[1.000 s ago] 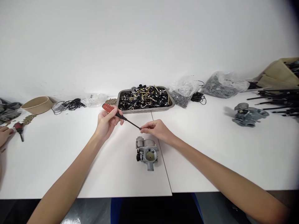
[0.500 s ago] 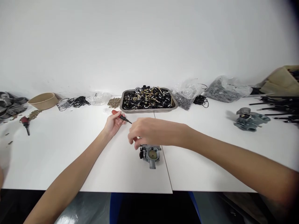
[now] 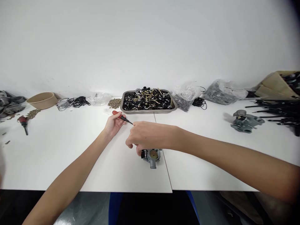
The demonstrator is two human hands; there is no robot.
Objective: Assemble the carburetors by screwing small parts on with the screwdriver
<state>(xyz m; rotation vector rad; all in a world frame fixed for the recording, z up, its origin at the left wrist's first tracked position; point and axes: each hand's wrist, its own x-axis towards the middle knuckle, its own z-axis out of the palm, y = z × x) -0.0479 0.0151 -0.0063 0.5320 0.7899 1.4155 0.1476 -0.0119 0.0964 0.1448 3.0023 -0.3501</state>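
Observation:
My left hand [image 3: 114, 125] is closed around a red-and-black screwdriver [image 3: 117, 115], whose shaft slants right and down toward my right hand [image 3: 142, 136]. That hand hovers above a grey metal carburetor [image 3: 153, 159] on the white table, its back to me and its fingers curled downward. Its thumb is close to the black part on the carburetor's left side; I cannot tell whether they touch. Whatever its fingertips pinch, and the screwdriver's tip, are hidden. The upper part of the carburetor is covered by this hand, while its round brass-coloured throat plate faces me.
Behind my hands, a metal tray [image 3: 149, 111] holds many black and brass parts. Left of it are brass bits [image 3: 114, 103], black rings [image 3: 78, 102], a beige bowl [image 3: 42, 101] and another screwdriver [image 3: 23, 122]. At right stand a second carburetor [image 3: 246, 122], bagged parts [image 3: 220, 93] and black rods [image 3: 276, 111].
My right hand has moved slightly down and left, its fingers now nearer the carburetor's black part. My left hand still grips the screwdriver in nearly the same place.

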